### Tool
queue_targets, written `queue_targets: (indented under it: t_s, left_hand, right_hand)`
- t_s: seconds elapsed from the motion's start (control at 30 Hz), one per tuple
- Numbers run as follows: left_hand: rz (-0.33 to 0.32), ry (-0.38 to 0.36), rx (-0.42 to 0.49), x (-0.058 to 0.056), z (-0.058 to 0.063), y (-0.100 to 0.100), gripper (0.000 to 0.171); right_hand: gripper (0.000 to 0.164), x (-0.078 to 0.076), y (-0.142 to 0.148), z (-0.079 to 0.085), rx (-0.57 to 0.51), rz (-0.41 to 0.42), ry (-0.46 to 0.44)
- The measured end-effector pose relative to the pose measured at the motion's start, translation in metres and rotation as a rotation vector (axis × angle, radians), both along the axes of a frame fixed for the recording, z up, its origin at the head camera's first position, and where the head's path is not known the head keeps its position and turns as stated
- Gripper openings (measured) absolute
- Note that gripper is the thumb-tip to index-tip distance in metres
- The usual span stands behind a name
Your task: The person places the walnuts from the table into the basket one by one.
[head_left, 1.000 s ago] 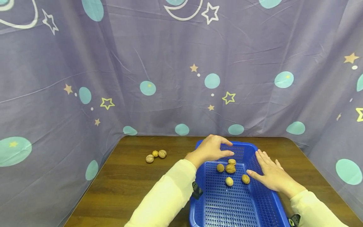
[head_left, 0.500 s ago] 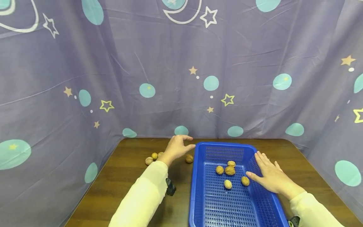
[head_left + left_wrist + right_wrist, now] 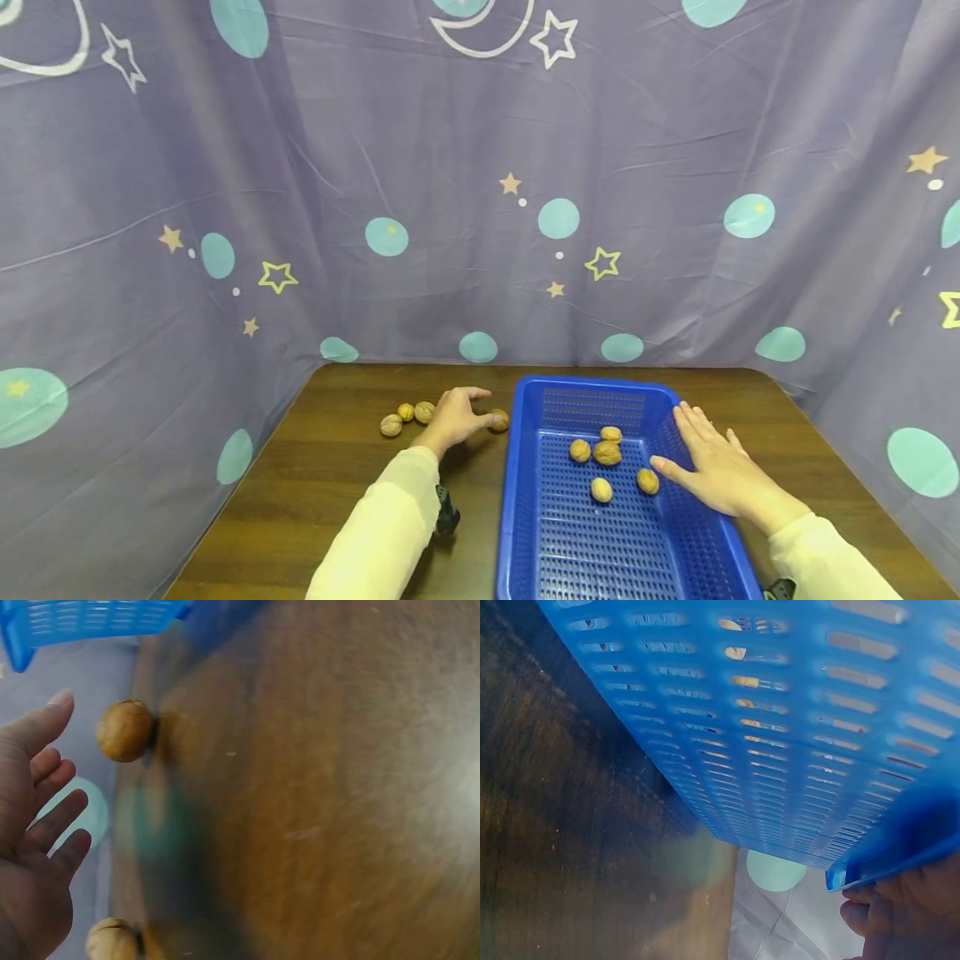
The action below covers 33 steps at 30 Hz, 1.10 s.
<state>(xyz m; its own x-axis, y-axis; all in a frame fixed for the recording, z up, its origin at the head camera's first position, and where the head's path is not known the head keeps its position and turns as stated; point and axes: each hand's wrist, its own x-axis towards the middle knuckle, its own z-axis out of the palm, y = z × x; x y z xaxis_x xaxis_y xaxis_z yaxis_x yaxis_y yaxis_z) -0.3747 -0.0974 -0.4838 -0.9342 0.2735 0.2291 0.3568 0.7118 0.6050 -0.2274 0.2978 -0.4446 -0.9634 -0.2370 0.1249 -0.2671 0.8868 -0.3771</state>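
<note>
- Lying on the desk [image 3: 300, 500], a lone walnut [image 3: 499, 421] is beside the left hand [image 3: 453, 417], grip apart.
- Left of that hand lie three walnuts [image 3: 406, 412].
- The blue basket [image 3: 600, 550], holding five walnuts [image 3: 607, 452], stands just right of the lone one.
- The right hand [image 3: 712, 468], grip apart, touches its rim.

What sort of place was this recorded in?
Probably a curtained-off indoor recording space: a star-printed purple-grey fabric curtain hangs behind and beside a brown wood-grain table, and the small black wrist-worn device suggests a filming setup.
</note>
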Motion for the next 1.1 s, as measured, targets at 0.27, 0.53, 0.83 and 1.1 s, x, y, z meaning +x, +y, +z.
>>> queue_targets:
  t_s: [0.27,0.53,0.83,1.1]
  left_hand:
    - [-0.001,-0.034,-0.019,-0.001,-0.017,0.004,0.061]
    - [-0.028,-0.021,-0.035,-0.004,-0.024,0.010,0.060]
    - [-0.021,-0.034,-0.051,-0.004,-0.029,0.010,0.054]
    - [-0.005,-0.023,-0.026,-0.003,-0.034,0.010,0.051]
  right_hand:
    - [0.095,0.000,-0.001,0.000,0.003,0.000,-0.001]
    - [0.095,0.001,-0.001,0.001,0.001,-0.001,-0.001]
    - [0.094,-0.001,-0.002,-0.001,0.014,-0.009,0.004]
    - [0.096,-0.002,0.000,0.000,0.020,-0.015,0.003]
